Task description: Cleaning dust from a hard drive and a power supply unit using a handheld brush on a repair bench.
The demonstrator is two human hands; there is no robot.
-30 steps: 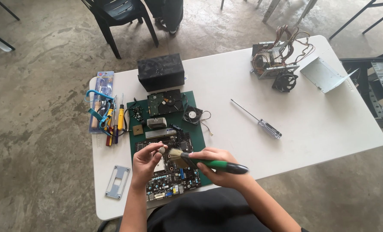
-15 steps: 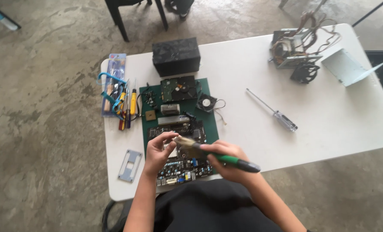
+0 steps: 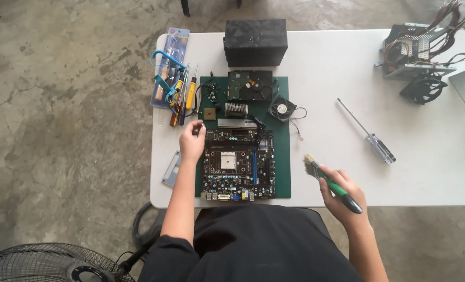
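The right hand (image 3: pixel 342 196) grips a green-handled paintbrush (image 3: pixel 330 181) at lower right of centre, bristles pointing up-left over bare white table (image 3: pixel 337 62) — clear of the board. The left hand (image 3: pixel 192 142) rests at the upper left corner of the motherboard (image 3: pixel 237 163), fingers curled loosely; whether it pinches anything I cannot tell. The motherboard lies on a green mat (image 3: pixel 283 156) at centre. A clear-handled screwdriver (image 3: pixel 367 131) lies to the right — well apart.
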